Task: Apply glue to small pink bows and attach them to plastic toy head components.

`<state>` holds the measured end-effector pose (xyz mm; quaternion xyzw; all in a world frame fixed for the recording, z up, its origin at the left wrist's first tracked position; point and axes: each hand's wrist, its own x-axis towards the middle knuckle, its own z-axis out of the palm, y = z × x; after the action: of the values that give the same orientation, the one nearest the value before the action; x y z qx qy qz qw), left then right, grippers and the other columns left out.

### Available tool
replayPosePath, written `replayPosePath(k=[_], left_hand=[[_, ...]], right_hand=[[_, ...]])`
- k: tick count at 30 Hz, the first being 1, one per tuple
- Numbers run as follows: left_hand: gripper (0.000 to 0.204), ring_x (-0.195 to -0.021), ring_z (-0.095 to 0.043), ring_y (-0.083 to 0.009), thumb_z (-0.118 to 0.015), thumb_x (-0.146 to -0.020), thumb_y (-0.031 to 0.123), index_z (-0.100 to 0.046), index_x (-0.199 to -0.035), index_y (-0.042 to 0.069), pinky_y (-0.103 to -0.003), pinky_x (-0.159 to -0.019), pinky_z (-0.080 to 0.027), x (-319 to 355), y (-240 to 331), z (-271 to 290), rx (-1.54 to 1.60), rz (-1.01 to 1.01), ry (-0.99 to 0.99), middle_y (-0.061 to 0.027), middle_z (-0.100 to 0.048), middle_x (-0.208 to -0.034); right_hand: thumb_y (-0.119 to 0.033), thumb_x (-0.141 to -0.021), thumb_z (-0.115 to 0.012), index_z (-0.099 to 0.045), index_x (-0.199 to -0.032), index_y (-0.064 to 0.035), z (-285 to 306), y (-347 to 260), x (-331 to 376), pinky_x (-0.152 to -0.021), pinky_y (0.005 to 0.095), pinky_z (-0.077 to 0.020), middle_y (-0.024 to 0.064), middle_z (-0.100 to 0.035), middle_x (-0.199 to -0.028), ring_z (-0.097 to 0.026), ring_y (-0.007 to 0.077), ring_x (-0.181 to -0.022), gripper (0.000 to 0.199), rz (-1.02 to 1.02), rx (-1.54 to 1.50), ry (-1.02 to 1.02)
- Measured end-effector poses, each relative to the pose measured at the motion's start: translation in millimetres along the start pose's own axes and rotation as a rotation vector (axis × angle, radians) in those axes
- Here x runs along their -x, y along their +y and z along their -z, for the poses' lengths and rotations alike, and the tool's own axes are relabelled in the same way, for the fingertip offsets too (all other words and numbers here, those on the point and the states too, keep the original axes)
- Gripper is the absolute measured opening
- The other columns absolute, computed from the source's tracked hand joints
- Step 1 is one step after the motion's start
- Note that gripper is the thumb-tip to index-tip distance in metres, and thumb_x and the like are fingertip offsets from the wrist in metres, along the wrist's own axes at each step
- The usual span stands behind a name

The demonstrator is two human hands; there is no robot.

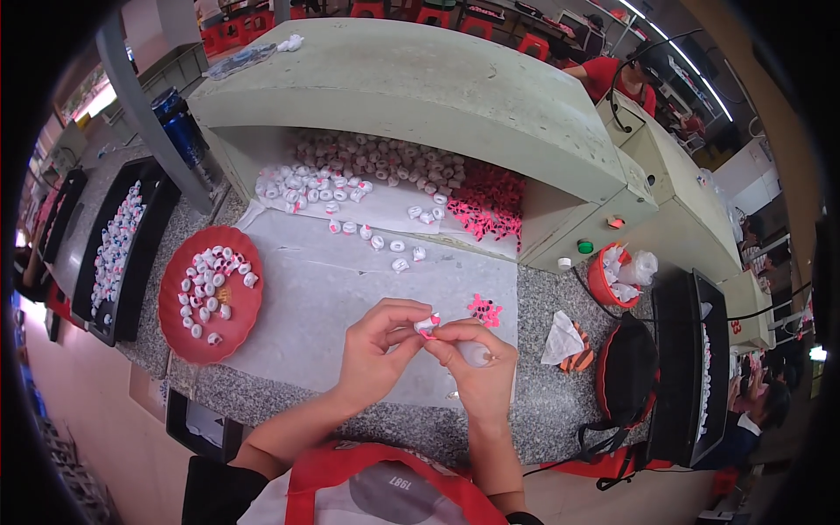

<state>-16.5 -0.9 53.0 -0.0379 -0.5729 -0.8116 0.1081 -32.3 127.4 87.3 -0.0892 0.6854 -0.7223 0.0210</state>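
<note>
Over the white paper sheet, my two hands meet at the fingertips. My left hand pinches a small rounded white piece with pink on it. Thumb and forefinger of my right hand close on a pink bit at that piece's lower edge. A translucent whitish object, perhaps a small bottle, sits within my right hand, mostly covered by the fingers. Just beyond my right hand lies a little heap of pink and black pieces. Several loose white pieces are scattered farther up the sheet.
A pale green metal housing arches over piles of white pieces and pink pieces. At left are a red plate of white pieces and a black tray. A red cup and black pouch stand right.
</note>
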Motion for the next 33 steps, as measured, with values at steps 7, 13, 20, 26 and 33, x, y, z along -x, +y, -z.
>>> replayPosePath(k=[7,13,20,26,33], left_hand=[[0.031,-0.102,-0.051,-0.0192,-0.052,-0.074,-0.015,-0.053,-0.102,-0.003,-0.028,-0.087,-0.046,0.4,16.4,0.4,0.056,0.012,-0.135,-0.0131,-0.047,-0.111],[0.026,-0.1,-0.053,-0.0189,-0.052,-0.078,-0.009,-0.054,-0.104,-0.006,-0.028,-0.086,-0.045,-4.7,17.6,10.7,0.186,0.186,-0.205,-0.0127,-0.052,-0.107],[0.024,-0.093,-0.055,-0.0173,-0.053,-0.078,-0.008,-0.056,-0.102,-0.006,-0.027,-0.081,-0.045,-2.3,11.5,3.8,0.073,0.098,-0.138,-0.0126,-0.056,-0.1],[0.023,-0.086,-0.059,-0.0189,-0.057,-0.079,0.003,-0.056,-0.101,-0.004,-0.027,-0.078,-0.048,-2.5,6.5,4.9,0.262,0.319,-0.056,-0.0098,-0.06,-0.09],[0.026,-0.083,-0.062,-0.0228,-0.057,-0.081,0.008,-0.053,-0.104,-0.002,-0.025,-0.074,-0.049,-12.0,3.8,13.1,0.392,0.398,0.031,-0.009,-0.061,-0.086]], right_hand=[[0.005,-0.063,-0.07,-0.058,-0.074,-0.0007,8.2,9.2,-0.4,-0.056,0.0178,-0.0424,0.0034,-0.057,-0.074,-0.053,0.0071,-0.065,0.017,-0.106,-0.064,0.045],[0.006,-0.063,-0.07,-0.061,-0.082,0.0006,5.3,2.9,-0.7,-0.06,0.0193,-0.0432,0.0039,-0.057,-0.077,-0.052,0.008,-0.067,0.021,-0.074,0.024,0.028],[0.004,-0.067,-0.068,-0.064,-0.084,-0.0016,8.9,11.7,2.7,-0.06,0.0204,-0.043,0.0046,-0.058,-0.078,-0.053,0.0084,-0.068,0.019,0.106,0.096,0.012],[-0.016,-0.076,-0.064,-0.061,-0.09,-0.0012,31.4,24.7,-9.0,-0.06,0.0245,-0.0419,0.0064,-0.057,-0.08,-0.052,0.0131,-0.07,0.021,-0.272,-0.137,-0.137],[-0.042,-0.075,-0.059,-0.047,-0.115,-0.005,44.3,39.7,-23.8,-0.065,0.0295,-0.0414,0.0079,-0.051,-0.102,-0.049,0.0179,-0.082,0.056,-0.464,-1.072,-0.363]])
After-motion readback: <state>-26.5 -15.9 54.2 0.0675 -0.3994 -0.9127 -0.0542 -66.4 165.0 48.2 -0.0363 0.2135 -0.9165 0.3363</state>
